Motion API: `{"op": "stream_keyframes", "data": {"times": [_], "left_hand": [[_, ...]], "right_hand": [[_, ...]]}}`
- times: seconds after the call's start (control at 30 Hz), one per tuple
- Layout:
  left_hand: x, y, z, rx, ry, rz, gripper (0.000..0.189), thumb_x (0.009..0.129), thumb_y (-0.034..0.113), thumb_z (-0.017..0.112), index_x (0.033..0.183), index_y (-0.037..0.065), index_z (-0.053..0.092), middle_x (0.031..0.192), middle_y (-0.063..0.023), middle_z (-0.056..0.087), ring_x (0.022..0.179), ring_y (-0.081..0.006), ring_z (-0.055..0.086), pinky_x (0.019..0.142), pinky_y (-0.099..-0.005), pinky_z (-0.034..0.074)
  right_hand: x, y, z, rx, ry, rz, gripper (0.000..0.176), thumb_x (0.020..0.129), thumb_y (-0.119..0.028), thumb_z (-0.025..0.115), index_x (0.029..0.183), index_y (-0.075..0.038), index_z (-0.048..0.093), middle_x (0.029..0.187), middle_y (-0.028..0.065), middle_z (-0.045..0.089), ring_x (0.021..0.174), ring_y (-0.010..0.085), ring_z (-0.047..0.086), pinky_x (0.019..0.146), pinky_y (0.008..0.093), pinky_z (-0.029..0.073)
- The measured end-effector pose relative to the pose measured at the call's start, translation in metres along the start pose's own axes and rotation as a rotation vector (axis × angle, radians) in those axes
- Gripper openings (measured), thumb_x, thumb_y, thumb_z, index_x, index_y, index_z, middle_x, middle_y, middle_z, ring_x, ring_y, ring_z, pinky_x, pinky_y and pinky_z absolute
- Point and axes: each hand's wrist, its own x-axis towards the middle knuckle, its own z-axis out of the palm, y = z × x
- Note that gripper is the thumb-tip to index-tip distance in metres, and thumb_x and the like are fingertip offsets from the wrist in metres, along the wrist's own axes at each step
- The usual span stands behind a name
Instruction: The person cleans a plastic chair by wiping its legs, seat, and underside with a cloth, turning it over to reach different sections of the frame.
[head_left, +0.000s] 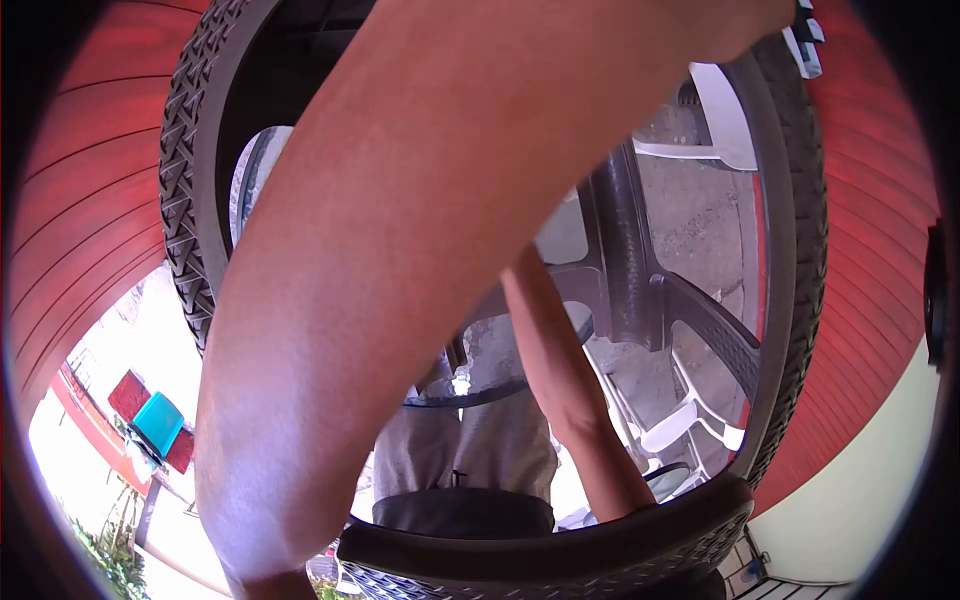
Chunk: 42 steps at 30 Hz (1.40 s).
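Note:
A large dark brown plastic frame (630,540) with a woven-pattern outer edge surrounds most of the view. My left forearm crosses it from lower left to upper right. My left hand (745,30) is at the frame's upper right rim, partly cut off by the top edge, its fingers not clearly shown. Beside it is a small black and whitish object (804,42), too unclear to name. My right forearm reaches up from the lower right inside the frame, and my right hand is hidden behind the left forearm. Brown ribs (622,250) run across the frame's inside.
A round glass surface (490,372) shows through the frame, above grey trousers (460,455). White plastic chairs (670,428) stand on the concrete floor behind. Red slatted surfaces (860,200) curve along both sides. A teal object (157,423) is at far left.

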Motion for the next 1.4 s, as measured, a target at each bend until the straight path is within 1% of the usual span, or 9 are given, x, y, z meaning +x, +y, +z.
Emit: {"op": "stream_keyframes", "data": {"times": [0.13, 0.37, 0.53, 0.7, 0.87, 1.1, 1.2, 1.33, 1.4], "left_hand": [[0.015, 0.005, -0.002, -0.088, 0.345, -0.097, 0.059, 0.096, 0.049, 0.046, 0.128, 0.005, 0.070, 0.135, -0.0234, 0.063, 0.135, -0.0386, 0.054, 0.120, -0.0500, 0.035], [-0.011, 0.021, -0.015, -0.354, 0.144, -0.158, 0.060, 0.096, 0.046, 0.040, 0.128, 0.004, 0.069, 0.134, -0.0225, 0.064, 0.132, -0.0373, 0.055, 0.119, -0.0473, 0.035], [-0.002, -0.003, -0.022, -0.278, 0.239, 0.030, 0.048, 0.098, 0.037, 0.043, 0.123, 0.007, 0.070, 0.130, -0.0152, 0.067, 0.129, -0.0361, 0.056, 0.115, -0.0454, 0.039], [0.019, -0.008, -0.010, -0.601, 0.461, 0.054, 0.038, 0.099, 0.032, 0.047, 0.118, 0.008, 0.070, 0.128, -0.0120, 0.068, 0.126, -0.0352, 0.056, 0.108, -0.0413, 0.042], [0.009, -0.015, -0.004, -1.031, 0.488, -0.156, 0.038, 0.100, 0.030, 0.051, 0.121, 0.005, 0.070, 0.128, -0.0195, 0.064, 0.124, -0.0359, 0.056, 0.108, -0.0397, 0.040], [-0.035, -0.083, 0.050, -1.284, 0.467, 0.045, 0.049, 0.100, 0.026, 0.041, 0.137, 0.001, 0.061, 0.141, -0.0129, 0.061, 0.140, -0.0315, 0.045, 0.118, -0.0408, 0.030], [-0.057, -0.105, 0.067, -1.513, 0.341, -0.138, 0.051, 0.101, 0.025, 0.038, 0.141, 0.000, 0.058, 0.146, -0.0133, 0.056, 0.141, -0.0277, 0.044, 0.118, -0.0407, 0.031], [-0.079, -0.107, 0.058, -1.829, 0.185, -0.311, 0.054, 0.104, 0.030, 0.037, 0.147, 0.002, 0.053, 0.148, -0.0138, 0.054, 0.135, -0.0224, 0.050, 0.116, -0.0368, 0.036], [-0.079, -0.121, 0.055, -1.706, 0.115, -0.383, 0.054, 0.104, 0.031, 0.039, 0.147, 0.002, 0.054, 0.147, -0.0134, 0.056, 0.131, -0.0218, 0.053, 0.114, -0.0354, 0.038]], "right_hand": [[0.010, -0.047, -0.004, 0.389, -0.049, 0.035, 0.041, 0.077, 0.004, 0.062, 0.118, 0.009, 0.061, 0.121, 0.0210, 0.055, 0.107, 0.0388, 0.054, 0.094, 0.0475, 0.047], [-0.089, -0.045, -0.021, 0.495, -0.273, 0.091, 0.021, 0.088, -0.004, 0.063, 0.108, 0.003, 0.064, 0.112, 0.0180, 0.058, 0.100, 0.0377, 0.058, 0.088, 0.0454, 0.050], [-0.121, -0.032, -0.091, 1.030, -0.645, 0.743, 0.026, 0.099, -0.011, 0.061, 0.123, -0.001, 0.064, 0.122, 0.0182, 0.062, 0.099, 0.0326, 0.065, 0.088, 0.0428, 0.050], [-0.180, 0.002, -0.134, 0.832, -0.289, 0.821, 0.039, 0.103, -0.013, 0.061, 0.141, -0.006, 0.059, 0.105, 0.0015, 0.059, 0.087, 0.0077, 0.051, 0.078, 0.0233, 0.042], [-0.196, 0.045, -0.164, 0.619, -0.217, 0.754, 0.045, 0.100, -0.006, 0.060, 0.145, -0.006, 0.056, 0.119, 0.0056, 0.060, 0.091, 0.0141, 0.054, 0.085, 0.0278, 0.044], [-0.195, 0.018, -0.146, 0.531, -0.175, 0.387, 0.047, 0.100, -0.005, 0.061, 0.146, -0.007, 0.056, 0.126, 0.0075, 0.060, 0.098, 0.0125, 0.058, 0.089, 0.0278, 0.046], [-0.179, 0.011, -0.164, 0.705, -0.408, 0.730, 0.047, 0.098, -0.005, 0.063, 0.145, -0.008, 0.058, 0.127, 0.0100, 0.063, 0.107, 0.0133, 0.061, 0.096, 0.0301, 0.047], [-0.185, 0.018, -0.163, 1.005, -0.171, 0.823, 0.042, 0.093, -0.007, 0.073, 0.135, -0.007, 0.065, 0.105, 0.0030, 0.071, 0.102, 0.0095, 0.063, 0.090, 0.0290, 0.047], [-0.183, 0.029, -0.166, 1.533, -0.010, 1.178, 0.040, 0.091, -0.011, 0.079, 0.129, -0.006, 0.068, 0.105, -0.0007, 0.070, 0.100, 0.0087, 0.064, 0.090, 0.0264, 0.046]]}}
